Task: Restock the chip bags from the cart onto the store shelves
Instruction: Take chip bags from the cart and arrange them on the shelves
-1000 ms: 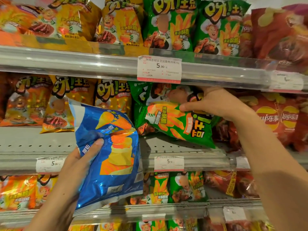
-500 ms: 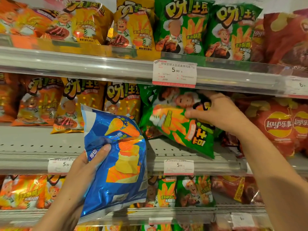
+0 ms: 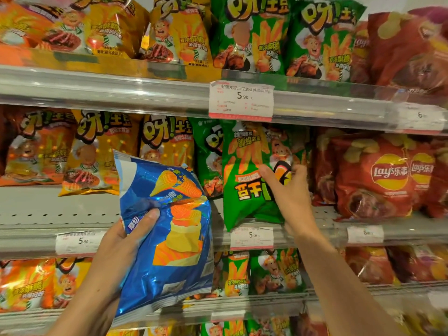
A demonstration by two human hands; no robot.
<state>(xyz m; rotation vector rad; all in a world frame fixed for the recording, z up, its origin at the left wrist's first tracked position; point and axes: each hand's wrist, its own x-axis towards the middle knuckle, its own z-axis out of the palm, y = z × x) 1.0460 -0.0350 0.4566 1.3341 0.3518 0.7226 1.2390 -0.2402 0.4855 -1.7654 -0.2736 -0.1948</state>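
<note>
- The left hand (image 3: 116,253) holds a blue chip bag (image 3: 167,229) in front of the shelves, the thumb curled across the bag's front and the other fingers hidden behind it, so it pinches the bag near its left edge.
- The blue chip bag stands roughly upright, tilted a little, its top corner up and to the left of the thumb and its bottom edge hanging below the hand.
- The right hand (image 3: 288,192) reaches to the middle shelf (image 3: 60,209) and grips a green chip bag (image 3: 244,180), its fingers (image 3: 297,169) curled over the bag's right side and the thumb pressed on the printed front.
- The green chip bag is upside down, its lettering inverted, with the lower end resting at the shelf's front edge just above a price tag (image 3: 252,237).
- Just left of the right-hand fingers another green bag stands behind it; further left are yellow and orange bags (image 3: 101,151).
- Right of those fingers, red chip bags (image 3: 378,175) fill the same shelf.
- Above the fingers, a larger price label (image 3: 241,100) is clipped to the upper shelf rail, with green and yellow bags standing above it.
- Below both hands, a lower shelf carries more orange, green and red bags.
</note>
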